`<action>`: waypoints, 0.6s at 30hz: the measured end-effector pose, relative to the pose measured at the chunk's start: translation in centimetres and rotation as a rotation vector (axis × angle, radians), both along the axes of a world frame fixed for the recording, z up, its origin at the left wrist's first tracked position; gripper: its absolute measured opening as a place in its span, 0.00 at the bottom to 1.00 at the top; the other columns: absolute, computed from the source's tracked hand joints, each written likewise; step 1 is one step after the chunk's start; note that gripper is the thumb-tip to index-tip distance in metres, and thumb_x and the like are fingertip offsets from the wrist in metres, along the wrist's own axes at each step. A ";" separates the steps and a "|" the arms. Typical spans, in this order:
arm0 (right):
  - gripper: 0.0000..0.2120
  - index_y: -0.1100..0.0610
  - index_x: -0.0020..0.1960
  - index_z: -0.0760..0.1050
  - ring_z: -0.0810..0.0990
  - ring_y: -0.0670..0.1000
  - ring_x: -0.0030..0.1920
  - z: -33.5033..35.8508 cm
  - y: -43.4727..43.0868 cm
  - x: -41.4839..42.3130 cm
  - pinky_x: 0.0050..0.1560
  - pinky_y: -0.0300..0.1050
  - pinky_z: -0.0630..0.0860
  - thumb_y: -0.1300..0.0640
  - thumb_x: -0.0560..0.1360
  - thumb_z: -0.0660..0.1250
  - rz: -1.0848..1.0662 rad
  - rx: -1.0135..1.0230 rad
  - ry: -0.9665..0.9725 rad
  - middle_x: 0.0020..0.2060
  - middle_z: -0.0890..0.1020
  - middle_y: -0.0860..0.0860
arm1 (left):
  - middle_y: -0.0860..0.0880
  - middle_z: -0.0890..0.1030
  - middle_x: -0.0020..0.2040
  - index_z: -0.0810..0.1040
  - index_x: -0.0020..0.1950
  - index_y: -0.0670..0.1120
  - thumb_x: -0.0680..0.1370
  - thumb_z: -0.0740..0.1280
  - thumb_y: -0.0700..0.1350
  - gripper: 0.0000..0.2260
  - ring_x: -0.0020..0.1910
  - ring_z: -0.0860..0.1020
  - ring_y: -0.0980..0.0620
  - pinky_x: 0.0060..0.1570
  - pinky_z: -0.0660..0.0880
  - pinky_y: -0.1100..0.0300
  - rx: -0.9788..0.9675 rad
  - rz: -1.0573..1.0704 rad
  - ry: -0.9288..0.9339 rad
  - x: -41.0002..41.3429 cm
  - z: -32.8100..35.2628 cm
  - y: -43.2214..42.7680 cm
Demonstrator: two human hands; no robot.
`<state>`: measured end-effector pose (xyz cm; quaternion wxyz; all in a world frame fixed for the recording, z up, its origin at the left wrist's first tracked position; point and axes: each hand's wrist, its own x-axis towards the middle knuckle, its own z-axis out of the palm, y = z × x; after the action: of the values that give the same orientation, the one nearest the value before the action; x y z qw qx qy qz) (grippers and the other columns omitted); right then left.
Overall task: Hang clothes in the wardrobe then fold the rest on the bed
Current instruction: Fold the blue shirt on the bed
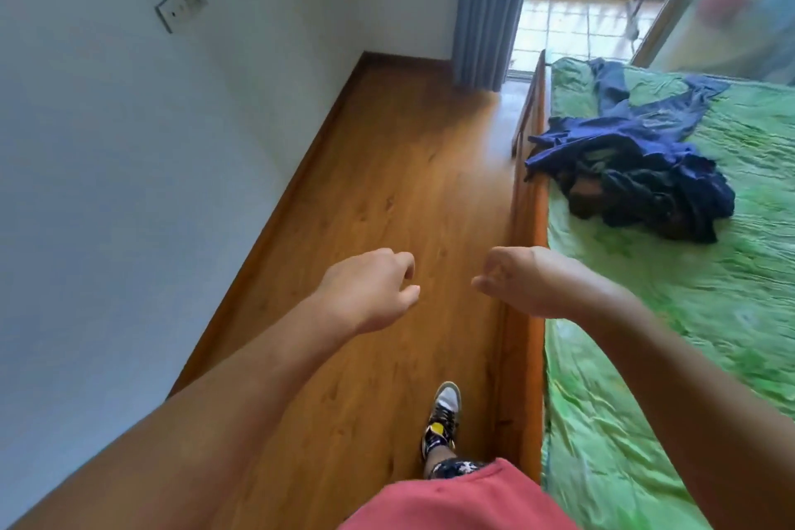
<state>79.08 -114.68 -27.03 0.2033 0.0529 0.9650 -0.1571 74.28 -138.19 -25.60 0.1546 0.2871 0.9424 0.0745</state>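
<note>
brown wood flooring (387,185) is showing beneath the fingers (404,271) of the left hand (370,293), which are curling loosely inward and gripping nothing. the fingers (494,269) of the right hand (531,284) are curling in the same slack way, the thumb tip pointing toward the left hand, and they too are holding nothing. both hands are hovering a little apart at the ends of bare forearms, the right one hanging over the wooden bed frame (522,336). well beyond the right hand, a heap of dark blue clothes (636,181) is lying crumpled on the green bedsheet (688,314), close to the frame-side edge, with one blue piece stretching toward the far end of the bed. below the hands, a patterned shoe (443,417) is standing on the floor just beside the frame, and red shorts (451,499) are filling the bottom edge. a white wall (129,185) is running along the left, carrying a switch plate (183,4), and a grey curtain (486,4) is hanging at the balcony opening.
</note>
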 end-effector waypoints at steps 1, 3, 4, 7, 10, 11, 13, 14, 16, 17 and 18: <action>0.15 0.45 0.52 0.71 0.79 0.51 0.44 0.2 1.6 -1.3 0.38 0.44 0.71 0.34 0.79 0.60 -0.020 0.018 0.008 0.45 0.79 0.47 | 0.54 0.79 0.56 0.75 0.63 0.53 0.82 0.61 0.57 0.14 0.48 0.79 0.54 0.44 0.81 0.56 -0.005 -0.025 0.009 -1.8 0.1 1.7; 0.14 0.46 0.51 0.71 0.78 0.52 0.44 0.6 4.9 -3.8 0.38 0.45 0.69 0.35 0.80 0.61 -0.062 0.044 0.013 0.44 0.79 0.47 | 0.54 0.78 0.57 0.75 0.64 0.53 0.82 0.61 0.58 0.14 0.49 0.79 0.53 0.46 0.81 0.54 -0.020 -0.083 0.011 -5.3 0.2 5.2; 0.14 0.46 0.51 0.72 0.78 0.52 0.44 0.8 6.6 -5.0 0.38 0.44 0.69 0.35 0.80 0.61 -0.091 0.045 0.017 0.44 0.79 0.47 | 0.54 0.78 0.57 0.75 0.64 0.53 0.82 0.60 0.58 0.15 0.49 0.79 0.53 0.46 0.81 0.54 -0.028 -0.119 0.017 -7.0 0.3 7.0; 0.15 0.46 0.53 0.74 0.78 0.47 0.40 1.8 10.7 -7.7 0.34 0.42 0.66 0.35 0.80 0.61 -0.176 0.032 0.021 0.41 0.77 0.45 | 0.54 0.78 0.56 0.75 0.63 0.53 0.82 0.61 0.58 0.14 0.47 0.78 0.54 0.37 0.77 0.60 -0.007 -0.209 0.044 -11.5 0.6 11.6; 0.17 0.47 0.53 0.75 0.78 0.50 0.42 2.0 14.4 -10.5 0.35 0.44 0.68 0.34 0.79 0.60 -0.254 0.050 0.017 0.39 0.77 0.45 | 0.55 0.78 0.53 0.75 0.61 0.53 0.81 0.61 0.58 0.13 0.43 0.77 0.55 0.29 0.64 0.65 -0.004 -0.275 0.045 -16.2 0.4 16.4; 0.18 0.47 0.53 0.75 0.79 0.51 0.42 2.0 15.6 -11.3 0.36 0.45 0.69 0.34 0.79 0.60 -0.285 0.056 0.014 0.39 0.77 0.45 | 0.56 0.77 0.52 0.75 0.61 0.54 0.81 0.61 0.58 0.13 0.43 0.76 0.55 0.29 0.62 0.65 0.000 -0.295 0.046 -17.8 0.4 17.9; 0.18 0.46 0.53 0.74 0.79 0.51 0.43 1.7 17.8 -13.1 0.39 0.46 0.71 0.32 0.78 0.60 -0.346 0.057 0.002 0.39 0.77 0.45 | 0.56 0.77 0.50 0.76 0.60 0.54 0.81 0.62 0.59 0.12 0.42 0.77 0.55 0.29 0.65 0.65 0.021 -0.357 0.037 -21.1 0.0 21.0; 0.18 0.45 0.53 0.74 0.78 0.51 0.43 1.5 18.9 -14.1 0.39 0.46 0.71 0.32 0.78 0.60 -0.375 0.060 -0.002 0.40 0.77 0.45 | 0.56 0.77 0.50 0.76 0.59 0.54 0.81 0.62 0.59 0.12 0.42 0.77 0.55 0.30 0.69 0.66 0.033 -0.393 0.033 -22.7 -0.4 22.5; 0.16 0.44 0.54 0.74 0.76 0.50 0.44 0.9 20.9 -16.4 0.38 0.46 0.70 0.32 0.78 0.61 -0.437 0.065 -0.011 0.42 0.76 0.45 | 0.56 0.78 0.49 0.76 0.58 0.54 0.81 0.63 0.59 0.12 0.42 0.78 0.56 0.35 0.78 0.62 0.049 -0.455 0.028 -26.2 -1.0 25.5; 0.16 0.43 0.54 0.74 0.76 0.50 0.44 0.6 21.8 -17.6 0.39 0.46 0.70 0.32 0.78 0.61 -0.465 0.065 -0.017 0.43 0.76 0.45 | 0.56 0.78 0.48 0.76 0.58 0.55 0.81 0.62 0.59 0.11 0.42 0.78 0.56 0.38 0.80 0.60 0.051 -0.483 0.027 -28.1 -1.3 26.9; 0.16 0.43 0.54 0.74 0.77 0.50 0.44 0.2 22.7 -18.9 0.39 0.46 0.70 0.32 0.78 0.61 -0.492 0.060 -0.026 0.43 0.77 0.45 | 0.56 0.78 0.48 0.76 0.58 0.55 0.81 0.62 0.59 0.11 0.43 0.78 0.56 0.39 0.81 0.58 0.053 -0.512 0.024 -30.0 -1.6 28.2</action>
<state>60.15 -91.98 -26.85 0.1694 0.2944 0.9246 -0.1725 44.28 -110.02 -27.24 0.1496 0.5209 0.8386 0.0543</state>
